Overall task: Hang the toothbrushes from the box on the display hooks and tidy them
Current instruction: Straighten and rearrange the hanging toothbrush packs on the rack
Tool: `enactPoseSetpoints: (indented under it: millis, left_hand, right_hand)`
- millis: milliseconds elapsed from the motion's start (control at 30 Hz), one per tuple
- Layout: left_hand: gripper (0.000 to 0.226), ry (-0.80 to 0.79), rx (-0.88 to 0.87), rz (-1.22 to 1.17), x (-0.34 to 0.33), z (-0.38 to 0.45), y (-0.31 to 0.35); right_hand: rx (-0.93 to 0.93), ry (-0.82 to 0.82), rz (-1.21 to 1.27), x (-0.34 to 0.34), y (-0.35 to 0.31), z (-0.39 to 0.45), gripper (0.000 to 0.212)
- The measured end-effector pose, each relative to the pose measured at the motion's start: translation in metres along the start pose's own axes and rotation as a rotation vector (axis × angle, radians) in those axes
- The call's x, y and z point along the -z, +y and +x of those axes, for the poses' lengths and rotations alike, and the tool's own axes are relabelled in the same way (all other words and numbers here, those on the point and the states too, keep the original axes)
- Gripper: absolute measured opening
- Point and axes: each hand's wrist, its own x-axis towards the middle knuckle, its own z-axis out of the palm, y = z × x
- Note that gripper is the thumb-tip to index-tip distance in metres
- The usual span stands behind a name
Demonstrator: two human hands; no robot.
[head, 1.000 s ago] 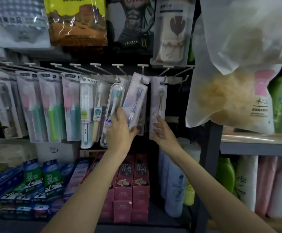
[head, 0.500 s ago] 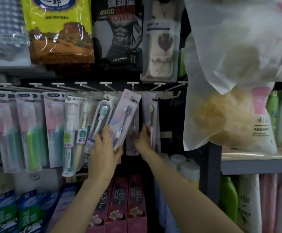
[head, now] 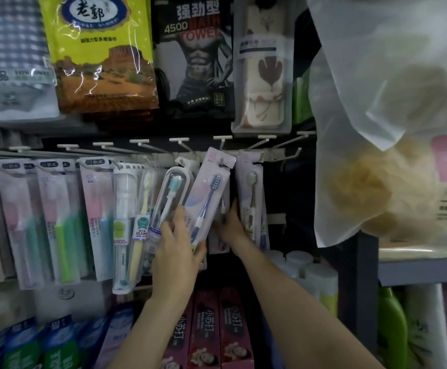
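Shop hooks (head: 140,141) ahead: my left hand (head: 175,246) grips a blue-bristled toothbrush pack (head: 208,198), head up, tilted right; right hand's (head: 230,225) grip unclear. Towel (head: 195,54) reads "450D".

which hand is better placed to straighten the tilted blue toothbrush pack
Left. The left hand already grips the blue toothbrush pack at its lower end; the right hand is behind it, on the neighbouring packs.

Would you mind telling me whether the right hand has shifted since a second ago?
Yes. The right hand has moved leftward, off the pale pack with the beige toothbrush, to the packs behind the tilted blue-bristled toothbrush pack.
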Motion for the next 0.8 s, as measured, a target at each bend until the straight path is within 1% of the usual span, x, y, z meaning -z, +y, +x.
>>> enactPoseSetpoints:
  millis: [133, 267, 500, 700, 800]
  left_hand:
    - [0.074, 0.001, 0.009, 0.008, -0.001, 0.000, 0.000]
    - [0.074, 0.002, 0.005, 0.003, -0.002, 0.000, 0.000]
    - [0.074, -0.001, 0.012, -0.010, -0.004, 0.000, 0.000]
    - [0.075, -0.007, 0.032, 0.017, -0.004, -0.005, 0.006]
    - [0.075, -0.008, 0.025, 0.013, -0.003, -0.005, 0.007]
  right_hand:
    - [0.000, 0.025, 0.021, 0.002, 0.002, 0.004, 0.086]
    - [0.008, 0.057, 0.041, -0.002, 0.006, 0.000, 0.084]
    - [0.050, 0.124, 0.003, 0.006, 0.007, -0.012, 0.072]
    - [0.100, 0.051, 0.047, 0.005, 0.005, -0.027, 0.072]
    - [0.128, 0.024, 0.037, 0.016, 0.005, -0.042, 0.064]
